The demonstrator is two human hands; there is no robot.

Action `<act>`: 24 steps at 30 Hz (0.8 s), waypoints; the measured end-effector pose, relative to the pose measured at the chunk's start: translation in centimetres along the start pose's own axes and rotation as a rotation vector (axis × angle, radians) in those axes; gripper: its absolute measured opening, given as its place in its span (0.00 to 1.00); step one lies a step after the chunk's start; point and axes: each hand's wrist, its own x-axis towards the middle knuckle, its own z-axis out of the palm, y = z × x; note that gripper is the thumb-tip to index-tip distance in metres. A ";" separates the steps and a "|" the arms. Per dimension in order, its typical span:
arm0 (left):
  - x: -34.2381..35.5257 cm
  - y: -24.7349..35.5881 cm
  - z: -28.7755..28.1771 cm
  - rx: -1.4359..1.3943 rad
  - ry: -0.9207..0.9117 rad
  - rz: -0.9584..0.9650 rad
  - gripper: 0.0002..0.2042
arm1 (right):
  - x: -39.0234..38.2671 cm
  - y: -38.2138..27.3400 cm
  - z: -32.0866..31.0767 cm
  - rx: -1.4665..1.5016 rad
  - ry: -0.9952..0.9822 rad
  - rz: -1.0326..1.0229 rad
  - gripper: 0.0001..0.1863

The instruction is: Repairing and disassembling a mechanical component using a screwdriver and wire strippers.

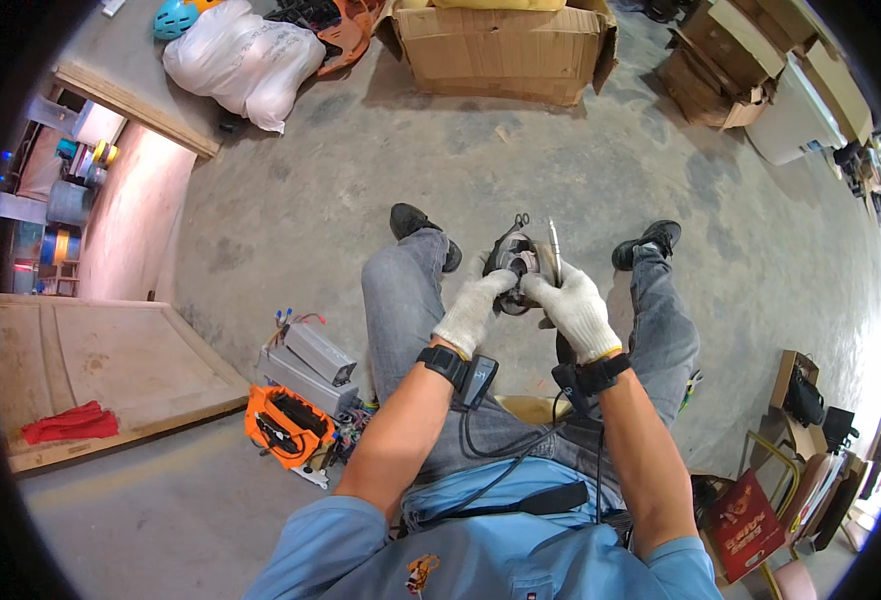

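Note:
In white knit gloves, both my hands are close together between my knees. My left hand [482, 305] is closed on the left side of a round black-and-grey metal part [520, 262], whose exact kind I cannot make out. Small dark loops stick out from its far end. My right hand [572, 305] is closed beside it, thumb toward the part. From the right fingers a slim silver rod [554, 240] points away from me. The fingers partly hide both things, and I cannot tell whether the rod touches the part.
On the floor to my left lie grey metal boxes with wires [308, 362] and an orange-and-black case [288, 425]. A wooden panel [150, 345] with a red cloth [70, 423] is farther left. Ahead are a cardboard box [500, 55] and a white bag [245, 65]; chairs [760, 500] stand right.

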 end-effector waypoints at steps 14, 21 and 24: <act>1.1 -1.0 -0.7 -0.158 -0.026 0.025 0.27 | -0.1 1.1 -1.5 0.197 -0.088 0.091 0.25; 0.2 -0.3 -0.2 -0.193 -0.018 0.032 0.30 | -0.3 1.2 -1.9 0.286 -0.047 0.082 0.21; 0.7 -0.8 -0.6 -0.161 -0.021 0.033 0.29 | -0.3 1.3 -1.9 0.350 -0.049 0.076 0.19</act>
